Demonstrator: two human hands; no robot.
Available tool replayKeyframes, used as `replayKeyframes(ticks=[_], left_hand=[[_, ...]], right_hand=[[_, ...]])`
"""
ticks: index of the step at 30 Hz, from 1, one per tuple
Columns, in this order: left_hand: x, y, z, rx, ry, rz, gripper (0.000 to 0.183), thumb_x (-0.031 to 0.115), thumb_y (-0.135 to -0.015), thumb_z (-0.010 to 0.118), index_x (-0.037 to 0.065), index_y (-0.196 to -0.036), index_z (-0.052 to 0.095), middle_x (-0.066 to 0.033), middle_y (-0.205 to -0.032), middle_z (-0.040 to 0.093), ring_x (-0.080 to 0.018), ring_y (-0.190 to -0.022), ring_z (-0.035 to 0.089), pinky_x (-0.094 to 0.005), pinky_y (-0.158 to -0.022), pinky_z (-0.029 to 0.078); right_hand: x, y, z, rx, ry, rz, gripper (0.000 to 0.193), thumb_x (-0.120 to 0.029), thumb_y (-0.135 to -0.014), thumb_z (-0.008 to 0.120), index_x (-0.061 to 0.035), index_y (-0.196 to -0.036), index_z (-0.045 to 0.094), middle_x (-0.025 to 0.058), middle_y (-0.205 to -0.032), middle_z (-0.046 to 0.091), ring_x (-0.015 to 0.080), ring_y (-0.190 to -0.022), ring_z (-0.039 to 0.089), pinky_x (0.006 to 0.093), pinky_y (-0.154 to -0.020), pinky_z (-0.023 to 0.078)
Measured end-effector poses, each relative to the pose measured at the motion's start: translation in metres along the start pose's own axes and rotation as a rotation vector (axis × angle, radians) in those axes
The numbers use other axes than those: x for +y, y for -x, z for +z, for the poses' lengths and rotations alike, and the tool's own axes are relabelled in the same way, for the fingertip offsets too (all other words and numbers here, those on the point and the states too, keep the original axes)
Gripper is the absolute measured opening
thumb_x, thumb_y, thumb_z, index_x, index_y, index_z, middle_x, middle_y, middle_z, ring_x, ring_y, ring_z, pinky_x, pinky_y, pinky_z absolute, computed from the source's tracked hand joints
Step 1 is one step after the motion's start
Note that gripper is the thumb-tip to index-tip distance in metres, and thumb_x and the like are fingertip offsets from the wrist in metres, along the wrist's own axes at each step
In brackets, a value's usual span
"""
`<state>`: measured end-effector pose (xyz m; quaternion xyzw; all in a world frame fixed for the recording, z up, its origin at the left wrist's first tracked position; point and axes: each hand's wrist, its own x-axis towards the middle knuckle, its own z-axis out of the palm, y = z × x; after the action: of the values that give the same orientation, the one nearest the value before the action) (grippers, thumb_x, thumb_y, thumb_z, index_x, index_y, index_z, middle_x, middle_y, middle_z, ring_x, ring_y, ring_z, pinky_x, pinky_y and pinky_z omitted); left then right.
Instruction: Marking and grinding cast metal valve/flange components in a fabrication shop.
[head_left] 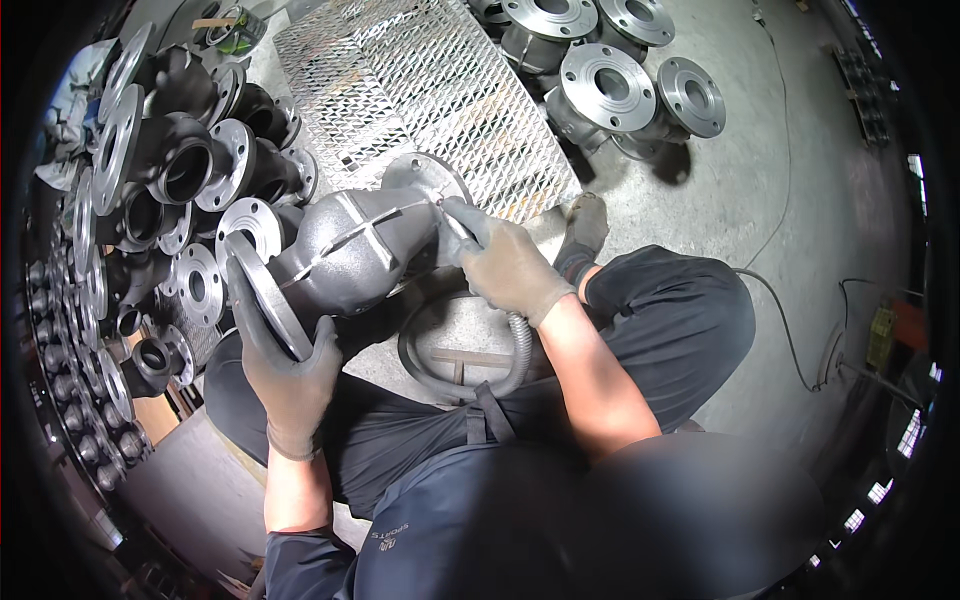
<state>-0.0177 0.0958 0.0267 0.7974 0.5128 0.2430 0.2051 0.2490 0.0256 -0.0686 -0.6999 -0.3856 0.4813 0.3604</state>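
A grey cast-metal valve body (345,250), round-bellied with raised cross ribs, lies tilted above my lap. My left hand (290,385) is wrapped round the rim of its near-left flange (268,300), with the thumb on one side and the fingers on the other. At the opposite end, beside the neck below the far flange (428,172), my right hand (510,262) has its fingers closed and pointed at the casting. A thin pale edge shows at those fingertips; what they hold is too small to make out. Both hands wear grey-brown gloves.
Stacked flanged castings (185,170) crowd the left side. Several more flanged bodies (608,88) stand at the far right. A patterned metal plate (430,90) lies ahead. Below the casting is a ring-shaped stand (410,350) with a ribbed hose (522,350). Cables (785,190) cross the floor on the right.
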Motion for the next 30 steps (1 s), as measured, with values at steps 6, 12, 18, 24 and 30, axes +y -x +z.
replayKeyframes(ticks=[6, 12, 18, 24, 30], left_hand=[[-0.004, 0.002, -0.001, 0.009, 0.029, 0.002, 0.107, -0.002, -0.077, 0.079, 0.000, -0.174, 0.034, -0.0237, -0.174, 0.046, -0.0363, -0.161, 0.045, -0.0435, -0.132, 0.033], [-0.008, -0.001, -0.001, 0.016, -0.004, 0.032, 0.106, -0.002, -0.078, 0.078, -0.001, -0.174, 0.034, -0.0241, -0.173, 0.047, -0.0342, -0.161, 0.046, -0.0429, -0.132, 0.034], [-0.015, 0.000, -0.004, -0.006, 0.042, -0.027, 0.106, -0.002, -0.078, 0.077, -0.001, -0.174, 0.033, -0.0240, -0.173, 0.046, -0.0329, -0.160, 0.046, -0.0420, -0.131, 0.034], [-0.009, 0.000, -0.003, 0.009, 0.033, -0.031, 0.106, -0.003, -0.079, 0.077, -0.001, -0.175, 0.033, -0.0239, -0.174, 0.046, -0.0321, -0.162, 0.043, -0.0422, -0.133, 0.031], [-0.012, 0.002, -0.003, 0.001, 0.046, -0.033, 0.106, -0.002, -0.078, 0.078, 0.000, -0.174, 0.034, -0.0235, -0.175, 0.045, -0.0326, -0.163, 0.041, -0.0429, -0.134, 0.029]], right_hand=[[0.003, -0.005, -0.002, 0.005, 0.103, -0.127, 0.056, -0.006, -0.102, 0.060, -0.0017, -0.157, 0.060, 0.0310, -0.148, 0.068, 0.0431, -0.136, 0.068, 0.0433, -0.114, 0.053], [0.018, -0.008, 0.001, 0.092, 0.117, -0.324, 0.045, -0.009, -0.103, 0.061, -0.0046, -0.148, 0.066, 0.0353, -0.111, 0.075, 0.0530, -0.109, 0.073, 0.0570, -0.095, 0.059], [-0.003, 0.005, -0.009, -0.052, 0.111, -0.216, 0.059, -0.005, -0.101, 0.064, -0.0048, -0.159, 0.058, 0.0314, -0.137, 0.072, 0.0467, -0.126, 0.072, 0.0473, -0.107, 0.057], [-0.016, 0.012, -0.007, -0.031, 0.069, -0.408, 0.059, -0.005, -0.102, 0.064, -0.0084, -0.160, 0.058, 0.0344, -0.117, 0.074, 0.0490, -0.096, 0.076, 0.0519, -0.088, 0.059], [-0.020, 0.010, -0.016, -0.084, 0.097, -0.368, 0.058, -0.006, -0.102, 0.065, -0.0080, -0.160, 0.059, 0.0338, -0.118, 0.075, 0.0482, -0.099, 0.077, 0.0506, -0.089, 0.059]])
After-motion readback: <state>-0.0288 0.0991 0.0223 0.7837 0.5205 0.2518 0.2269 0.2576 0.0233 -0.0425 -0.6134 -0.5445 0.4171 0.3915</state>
